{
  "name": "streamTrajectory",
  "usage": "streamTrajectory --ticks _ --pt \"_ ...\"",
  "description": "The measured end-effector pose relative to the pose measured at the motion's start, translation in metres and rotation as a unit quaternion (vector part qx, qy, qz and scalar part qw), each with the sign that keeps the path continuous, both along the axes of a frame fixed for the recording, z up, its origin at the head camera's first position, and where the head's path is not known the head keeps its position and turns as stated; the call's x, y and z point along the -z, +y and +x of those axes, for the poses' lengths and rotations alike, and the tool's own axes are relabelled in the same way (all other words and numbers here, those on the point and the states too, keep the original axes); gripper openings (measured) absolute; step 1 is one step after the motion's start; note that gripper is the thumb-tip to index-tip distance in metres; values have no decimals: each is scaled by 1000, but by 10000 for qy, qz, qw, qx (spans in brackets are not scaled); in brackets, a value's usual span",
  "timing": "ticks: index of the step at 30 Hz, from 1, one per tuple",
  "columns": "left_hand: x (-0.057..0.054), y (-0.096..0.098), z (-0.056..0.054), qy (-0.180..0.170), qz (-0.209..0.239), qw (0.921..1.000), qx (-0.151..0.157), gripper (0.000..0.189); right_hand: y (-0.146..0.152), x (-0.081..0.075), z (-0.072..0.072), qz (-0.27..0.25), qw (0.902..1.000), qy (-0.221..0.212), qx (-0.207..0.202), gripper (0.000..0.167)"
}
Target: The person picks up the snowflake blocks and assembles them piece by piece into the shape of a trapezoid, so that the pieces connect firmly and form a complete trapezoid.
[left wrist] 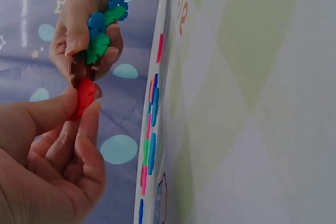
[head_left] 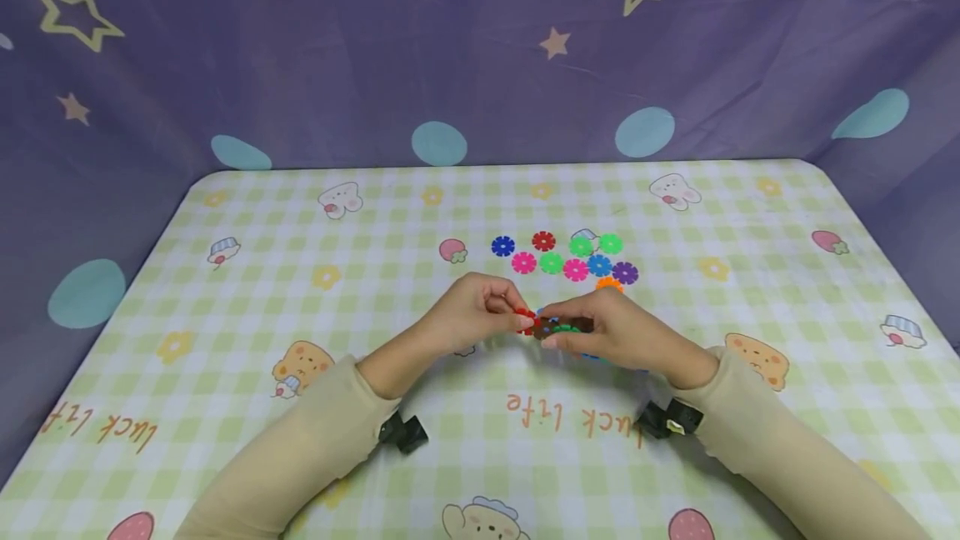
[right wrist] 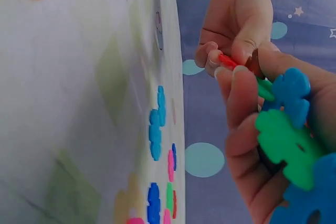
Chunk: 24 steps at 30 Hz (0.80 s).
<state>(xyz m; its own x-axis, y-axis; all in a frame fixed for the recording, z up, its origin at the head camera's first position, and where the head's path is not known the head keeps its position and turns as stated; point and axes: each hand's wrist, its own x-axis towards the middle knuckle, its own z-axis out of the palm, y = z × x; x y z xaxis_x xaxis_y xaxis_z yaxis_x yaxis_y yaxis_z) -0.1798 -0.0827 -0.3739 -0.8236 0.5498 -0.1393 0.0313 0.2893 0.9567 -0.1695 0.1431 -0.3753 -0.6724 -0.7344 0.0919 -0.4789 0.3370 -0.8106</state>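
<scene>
My left hand [head_left: 474,317] pinches a red notched plastic disc [left wrist: 85,100] between thumb and fingers. Facing it, my right hand [head_left: 618,330] grips a chain of interlocking notched discs. A brown disc [left wrist: 81,72] is at the end of this chain nearest the red one, and the red disc's edge meets it in the left wrist view. Behind it, green [right wrist: 290,142] and blue discs [right wrist: 295,92] alternate and trail back along the right palm. Fingers hide part of the chain. Both hands are held above the table, close together.
Loose notched discs lie on the checked tablecloth [head_left: 375,273] beyond the hands: dark blue [head_left: 503,246], red [head_left: 543,241], pink [head_left: 523,262], purple [head_left: 625,272], orange [head_left: 609,282] and several more. More blue discs [right wrist: 155,135] lie near the right hand. A purple curtain [head_left: 480,48] hangs behind the table.
</scene>
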Motion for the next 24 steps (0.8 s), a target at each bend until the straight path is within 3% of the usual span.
streamTrajectory --ticks 3,5,9,12,19,24 --pt "1 -4 -4 101 97 9997 177 6 4 -2 -2 89 9999 1 -87 32" --pt "1 -10 -8 162 186 9996 102 6 8 -3 -4 159 9999 60 15 31" --pt "-2 -18 -11 211 212 9992 -263 6 15 -6 -8 192 9962 -79 840 27" --pt "-5 -15 -6 259 49 9992 -294 7 13 -7 -8 94 9925 -304 1184 31" --pt "-10 -4 2 373 -45 9972 -640 12 7 -10 -3 29 9934 -469 1042 35" --pt "-7 -2 2 461 -30 9968 -646 9 5 -7 -2 -4 9931 -467 1078 32"
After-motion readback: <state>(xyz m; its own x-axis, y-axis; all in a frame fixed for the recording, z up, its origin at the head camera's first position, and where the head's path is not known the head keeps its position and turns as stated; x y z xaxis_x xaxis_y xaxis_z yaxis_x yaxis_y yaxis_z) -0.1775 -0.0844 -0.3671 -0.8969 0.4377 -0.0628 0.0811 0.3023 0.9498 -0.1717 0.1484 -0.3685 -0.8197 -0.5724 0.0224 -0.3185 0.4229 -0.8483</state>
